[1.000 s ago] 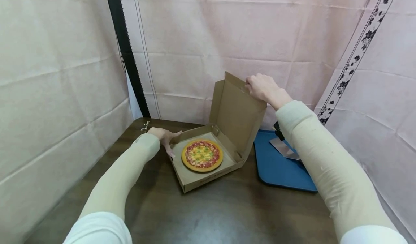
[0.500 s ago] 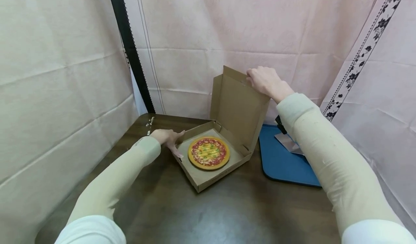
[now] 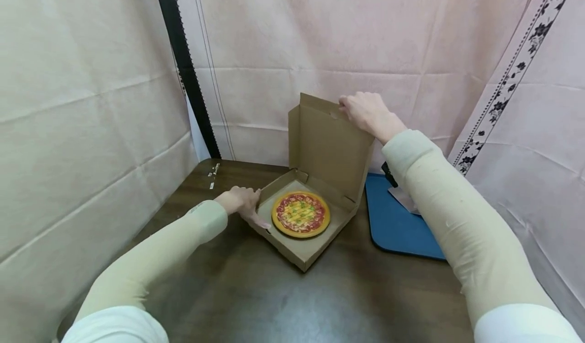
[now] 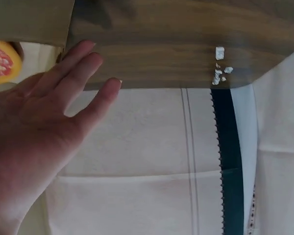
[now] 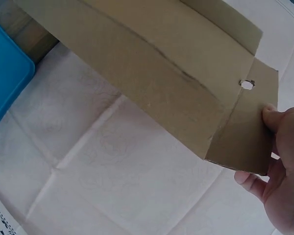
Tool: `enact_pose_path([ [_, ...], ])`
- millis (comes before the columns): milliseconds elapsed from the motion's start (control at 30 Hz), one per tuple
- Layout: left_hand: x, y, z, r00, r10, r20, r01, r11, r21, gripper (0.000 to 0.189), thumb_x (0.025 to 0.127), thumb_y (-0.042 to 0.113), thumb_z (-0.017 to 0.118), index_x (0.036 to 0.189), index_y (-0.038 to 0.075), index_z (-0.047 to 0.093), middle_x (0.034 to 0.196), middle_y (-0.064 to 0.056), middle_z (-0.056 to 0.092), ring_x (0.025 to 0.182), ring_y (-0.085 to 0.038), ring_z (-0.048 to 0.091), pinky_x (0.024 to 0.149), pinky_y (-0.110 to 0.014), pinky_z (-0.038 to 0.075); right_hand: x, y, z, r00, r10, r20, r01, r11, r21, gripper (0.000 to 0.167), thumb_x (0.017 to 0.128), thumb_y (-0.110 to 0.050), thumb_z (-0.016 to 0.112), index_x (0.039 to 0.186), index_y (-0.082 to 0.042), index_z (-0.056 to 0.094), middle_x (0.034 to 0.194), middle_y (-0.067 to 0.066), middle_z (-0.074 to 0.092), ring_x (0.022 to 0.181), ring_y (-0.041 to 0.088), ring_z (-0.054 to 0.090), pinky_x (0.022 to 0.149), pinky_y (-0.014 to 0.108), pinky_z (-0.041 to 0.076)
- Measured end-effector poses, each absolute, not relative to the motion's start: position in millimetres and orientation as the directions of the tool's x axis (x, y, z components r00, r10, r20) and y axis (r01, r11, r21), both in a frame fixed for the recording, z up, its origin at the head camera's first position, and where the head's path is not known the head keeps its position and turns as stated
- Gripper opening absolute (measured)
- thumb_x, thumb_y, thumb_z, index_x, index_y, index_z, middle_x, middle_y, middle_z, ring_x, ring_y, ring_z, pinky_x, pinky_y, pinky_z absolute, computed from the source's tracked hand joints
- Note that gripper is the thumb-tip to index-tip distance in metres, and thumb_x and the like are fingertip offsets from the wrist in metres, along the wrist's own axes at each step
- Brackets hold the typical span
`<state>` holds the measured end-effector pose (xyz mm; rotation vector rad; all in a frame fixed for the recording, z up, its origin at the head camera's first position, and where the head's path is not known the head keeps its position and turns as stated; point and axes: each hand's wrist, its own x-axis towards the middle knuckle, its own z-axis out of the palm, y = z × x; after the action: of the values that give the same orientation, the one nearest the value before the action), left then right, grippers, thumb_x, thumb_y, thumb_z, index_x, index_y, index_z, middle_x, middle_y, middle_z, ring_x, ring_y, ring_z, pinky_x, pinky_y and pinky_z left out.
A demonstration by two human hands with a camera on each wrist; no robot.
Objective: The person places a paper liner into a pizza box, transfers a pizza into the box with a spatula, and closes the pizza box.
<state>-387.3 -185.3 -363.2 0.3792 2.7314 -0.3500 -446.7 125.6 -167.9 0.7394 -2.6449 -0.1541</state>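
Note:
A brown cardboard pizza box (image 3: 303,261) stands on the dark wooden table with its lid (image 3: 331,152) raised at the back. Inside lies a round pizza (image 3: 300,214) with a yellow crust and red, yellow and green topping. My left hand (image 3: 242,203) rests at the box's left side, thumb along the edge; in the left wrist view its fingers (image 4: 99,105) are spread and fairly straight. My right hand (image 3: 367,114) holds the top of the lid. In the right wrist view, thumb and fingers pinch the lid's end flap (image 5: 242,132), near a small hole.
A blue tray (image 3: 397,234) lies right of the box, partly behind my right arm. On it is a metal blade (image 3: 403,200) with a black handle. Small white scraps (image 3: 213,174) show at the table's back left. Pale cloth (image 3: 256,79) hangs around the table.
The box has turned on the table, its front corner swinging right. My left hand has moved right with its side. My right hand keeps hold of the lid, which now faces more toward me.

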Motion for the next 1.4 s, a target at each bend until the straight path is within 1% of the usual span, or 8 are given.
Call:
enact_pose_path([
  [67,-384,-184,-367,-0.907,0.231,-0.352,0.319,0.923,-0.214,0.132,0.058,0.095,0.050,0.151,0.003,0.029,0.148,-0.017,0.045,0.129,-0.034,0.051,0.098,-0.045,0.049,-447,125,-170,-0.775,-0.525,0.351,-0.483,0.851,0.206,0.021,0.102,-0.022,0.046,0.104,-0.008,0.062,0.086,0.016,0.066,0.076,0.033,0.060,0.066,0.050,0.050],
  [200,-378,-179,-371,-0.914,0.266,-0.306,0.343,0.910,-0.234,0.117,0.058,0.096,0.048,0.133,0.007,0.055,0.128,-0.011,0.060,0.098,-0.023,0.062,0.080,-0.039,0.051,-447,123,-173,-0.758,-0.532,0.377,-0.491,0.846,0.205,0.021,0.102,-0.023,0.047,0.101,-0.008,0.062,0.085,0.018,0.067,0.078,0.036,0.062,0.066,0.051,0.050],
  [300,-376,-174,-372,-0.914,0.273,-0.300,0.354,0.897,-0.264,0.109,0.059,0.096,0.045,0.124,0.010,0.061,0.117,-0.007,0.064,0.084,-0.018,0.057,0.073,-0.035,0.049,-447,120,-173,-0.746,-0.538,0.391,-0.501,0.842,0.203,0.022,0.102,-0.023,0.047,0.099,-0.008,0.063,0.083,0.017,0.067,0.076,0.036,0.061,0.065,0.050,0.050],
  [467,-371,-163,-372,-0.917,0.266,-0.296,0.356,0.882,-0.310,0.106,0.060,0.097,0.042,0.118,0.011,0.065,0.107,-0.005,0.067,0.076,-0.016,0.056,0.068,-0.033,0.047,-447,114,-175,-0.732,-0.546,0.407,-0.510,0.836,0.203,0.024,0.102,-0.024,0.047,0.095,-0.008,0.063,0.080,0.016,0.065,0.071,0.034,0.059,0.062,0.048,0.049],
  [900,-353,-141,-376,-0.949,0.217,-0.228,0.281,0.910,-0.305,0.103,0.057,0.100,0.038,0.105,0.015,0.071,0.086,-0.003,0.067,0.073,-0.016,0.058,0.063,-0.033,0.048,-446,105,-176,-0.734,-0.546,0.405,-0.489,0.838,0.243,0.026,0.103,-0.025,0.044,0.095,-0.009,0.063,0.080,0.016,0.066,0.065,0.029,0.053,0.058,0.046,0.048],
  [1100,-343,-126,-381,-0.965,0.174,-0.196,0.225,0.933,-0.279,0.112,0.057,0.101,0.033,0.121,0.015,0.066,0.072,0.000,0.063,0.067,-0.014,0.058,0.063,-0.033,0.050,-446,101,-178,-0.741,-0.544,0.394,-0.488,0.839,0.240,0.027,0.103,-0.026,0.044,0.095,-0.010,0.064,0.082,0.015,0.067,0.069,0.030,0.056,0.061,0.047,0.050],
  [1233,-341,-116,-383,-0.975,0.132,-0.180,0.175,0.952,-0.253,0.119,0.055,0.102,0.034,0.133,0.015,0.058,0.082,-0.005,0.069,0.071,-0.018,0.063,0.064,-0.038,0.054,-446,99,-179,-0.742,-0.545,0.391,-0.488,0.838,0.242,0.028,0.103,-0.027,0.044,0.094,-0.009,0.063,0.080,0.014,0.067,0.070,0.030,0.057,0.063,0.048,0.051],
  [1400,-342,-109,-382,-0.977,0.090,-0.193,0.143,0.949,-0.280,0.121,0.053,0.103,0.034,0.130,0.013,0.061,0.092,-0.010,0.072,0.076,-0.024,0.067,0.069,-0.041,0.056,-446,97,-179,-0.735,-0.553,0.392,-0.497,0.833,0.245,0.029,0.103,-0.028,0.045,0.093,-0.008,0.064,0.075,0.011,0.062,0.066,0.026,0.052,0.062,0.046,0.050],
])
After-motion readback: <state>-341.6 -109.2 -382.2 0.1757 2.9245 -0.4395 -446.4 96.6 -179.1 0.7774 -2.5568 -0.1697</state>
